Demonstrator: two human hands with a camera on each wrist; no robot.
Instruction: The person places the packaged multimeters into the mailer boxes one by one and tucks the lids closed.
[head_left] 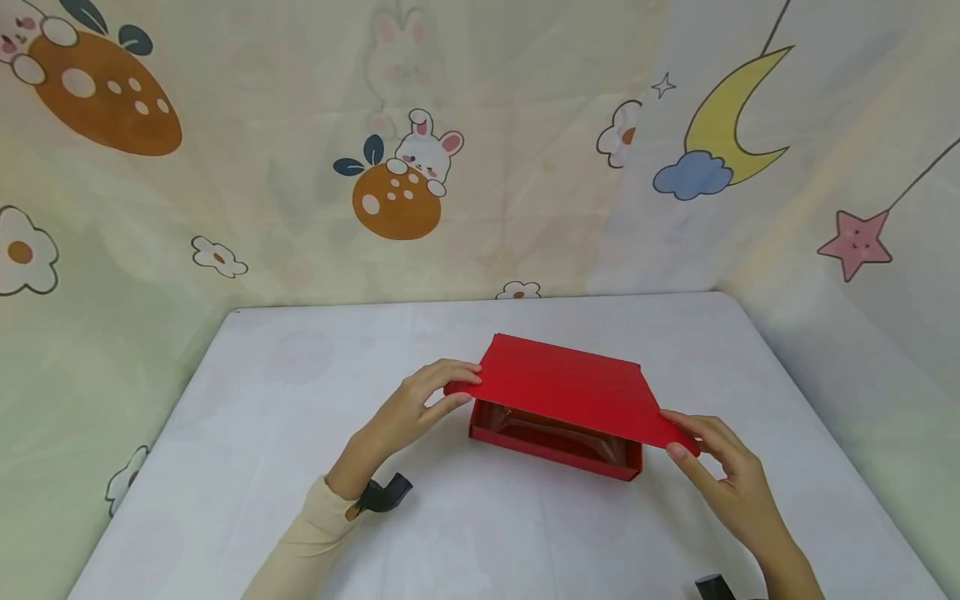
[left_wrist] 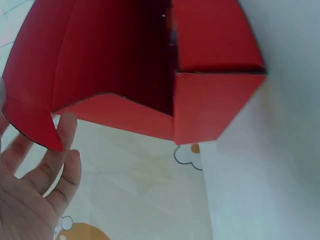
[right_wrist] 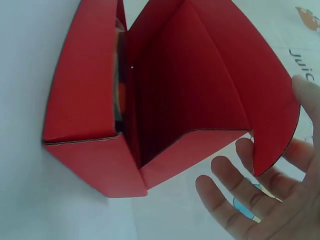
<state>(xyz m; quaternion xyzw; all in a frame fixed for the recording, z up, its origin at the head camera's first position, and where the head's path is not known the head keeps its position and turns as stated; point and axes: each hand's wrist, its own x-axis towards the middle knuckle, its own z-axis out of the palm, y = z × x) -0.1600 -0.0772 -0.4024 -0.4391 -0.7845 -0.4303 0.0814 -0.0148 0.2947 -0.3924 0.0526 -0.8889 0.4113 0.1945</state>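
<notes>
A red cardboard box [head_left: 551, 457] sits on the table, its hinged lid [head_left: 562, 383] raised partway. Through the front gap, something in clear plastic [head_left: 558, 428] shows inside; the lid hides most of it. My left hand [head_left: 408, 410] pinches the lid's left front corner, thumb below and fingers on top. At the right front corner, my right hand [head_left: 731, 479] pinches the lid likewise. In the left wrist view, the left hand [left_wrist: 35, 192] holds a rounded flap [left_wrist: 35, 125]. The right wrist view has the right hand [right_wrist: 272, 200] at the matching flap [right_wrist: 275, 130].
A white-covered table [head_left: 300, 350] lies under the box. Behind and beside it hangs a cloth backdrop [head_left: 525, 167] printed with rabbits, flowers, a moon and a star. A black strap [head_left: 384, 493] is on the left wrist, and a black piece [head_left: 714, 587] is near the right.
</notes>
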